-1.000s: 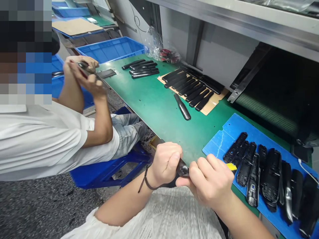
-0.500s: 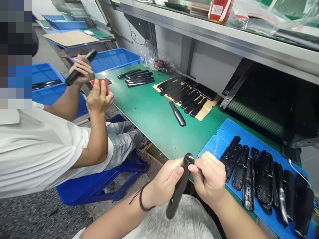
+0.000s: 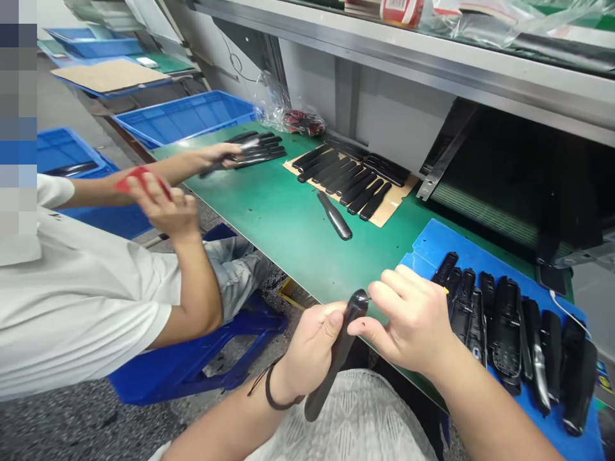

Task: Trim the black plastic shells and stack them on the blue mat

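My left hand (image 3: 314, 346) grips a long, narrow black plastic casing (image 3: 336, 358), held tilted above my lap with its glossy rounded end up. My right hand (image 3: 408, 317) is beside that upper end, fingers curled and thumb stretched toward the casing. A thin tip shows at its forefinger and a small yellow end (image 3: 446, 291) sticks out behind the hand; what it holds is mostly hidden. On the green table (image 3: 288, 237) ahead lies a single glossy black casing (image 3: 335, 216). Behind it, several similar casings (image 3: 353, 182) lie in rows on cardboard (image 3: 384, 214).
On the right, a blue sheet (image 3: 423, 240) carries several black shell parts (image 3: 507, 333) and a phone (image 3: 551, 278) with a white cable. To the left, a co-worker (image 3: 115, 288) holds a red pad and reaches toward casings on the table. A metal shelf (image 3: 384, 61) overhangs the back.
My right hand has opened its thumb outward and shifted slightly up and right from the casing's end. The co-worker's far hand has moved a casing to the table pile. My view has turned slightly.
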`<state>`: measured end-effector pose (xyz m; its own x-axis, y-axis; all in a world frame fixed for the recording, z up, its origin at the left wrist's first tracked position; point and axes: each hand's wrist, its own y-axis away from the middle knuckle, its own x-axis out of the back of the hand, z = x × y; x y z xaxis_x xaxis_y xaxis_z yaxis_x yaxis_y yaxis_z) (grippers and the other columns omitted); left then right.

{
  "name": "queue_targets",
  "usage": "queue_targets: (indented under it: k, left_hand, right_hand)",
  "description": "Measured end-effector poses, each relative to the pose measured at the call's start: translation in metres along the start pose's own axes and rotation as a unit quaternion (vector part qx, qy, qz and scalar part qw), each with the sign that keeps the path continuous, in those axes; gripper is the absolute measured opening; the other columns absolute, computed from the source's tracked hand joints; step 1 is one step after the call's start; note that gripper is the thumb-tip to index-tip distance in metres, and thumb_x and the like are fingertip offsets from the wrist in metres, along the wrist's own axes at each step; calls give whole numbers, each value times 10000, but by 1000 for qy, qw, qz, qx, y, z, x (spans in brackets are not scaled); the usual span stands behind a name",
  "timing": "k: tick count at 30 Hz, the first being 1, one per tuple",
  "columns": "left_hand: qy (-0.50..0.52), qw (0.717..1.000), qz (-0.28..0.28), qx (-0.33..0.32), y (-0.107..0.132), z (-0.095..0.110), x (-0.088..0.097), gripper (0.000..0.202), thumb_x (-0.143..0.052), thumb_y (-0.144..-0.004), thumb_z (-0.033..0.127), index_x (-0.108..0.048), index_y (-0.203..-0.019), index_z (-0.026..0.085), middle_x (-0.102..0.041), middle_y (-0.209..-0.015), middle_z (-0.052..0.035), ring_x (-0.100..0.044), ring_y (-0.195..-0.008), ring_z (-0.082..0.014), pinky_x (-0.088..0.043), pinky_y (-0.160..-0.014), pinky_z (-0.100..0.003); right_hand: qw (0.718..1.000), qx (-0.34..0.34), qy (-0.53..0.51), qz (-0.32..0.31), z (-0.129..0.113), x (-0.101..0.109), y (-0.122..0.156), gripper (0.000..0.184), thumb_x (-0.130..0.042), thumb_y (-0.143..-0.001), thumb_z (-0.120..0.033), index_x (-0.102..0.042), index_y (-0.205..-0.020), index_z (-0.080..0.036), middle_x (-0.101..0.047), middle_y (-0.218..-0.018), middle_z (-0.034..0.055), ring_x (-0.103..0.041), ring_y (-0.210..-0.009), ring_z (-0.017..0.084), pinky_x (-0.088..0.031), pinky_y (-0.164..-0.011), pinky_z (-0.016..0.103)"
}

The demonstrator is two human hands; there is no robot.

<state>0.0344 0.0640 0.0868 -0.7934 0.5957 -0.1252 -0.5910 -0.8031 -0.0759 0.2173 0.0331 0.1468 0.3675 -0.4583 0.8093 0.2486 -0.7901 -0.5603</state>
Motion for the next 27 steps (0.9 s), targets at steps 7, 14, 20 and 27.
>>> queue_targets:
  k: [7,14,20,27]
  left_hand:
    - [-1,1000,19,16,-3,-3,-4,587,-392,-1050,631,-487,-697,173,-382,-653,11,-308,-617,-128,-269,-581,-285]
    - [14,999,27,18,-8,-4,-8,564,-409,-1061,589,-502,-699,166,-411,-667,7,-323,-624,-126,-292,-588,-279]
    - [20,997,70,21,-19,1,-8,578,-426,-1043,629,-513,-713,162,-431,-690,5,-352,-641,-125,-319,-596,-273]
    - [39,989,132,46,-30,2,-8,594,-475,-999,690,-460,-686,185,-397,-623,26,-317,-563,-110,-275,-524,-277]
  right_hand:
    - [997,-7,69,37,0,-10,10,598,-362,-1072,-632,-487,-668,-210,-412,-647,6,-285,-663,170,-179,-603,346]
    - [994,-9,99,50,-4,-20,18,577,-348,-1095,-569,-536,-686,-209,-436,-648,16,-302,-670,181,-202,-620,364]
    - [997,-9,74,26,-10,-30,23,618,-305,-1085,-619,-523,-678,-208,-437,-650,19,-308,-668,179,-196,-620,360]
    - [999,-2,50,-7,-18,-40,33,658,-256,-1077,-650,-546,-686,-207,-458,-657,27,-330,-686,188,-198,-613,356]
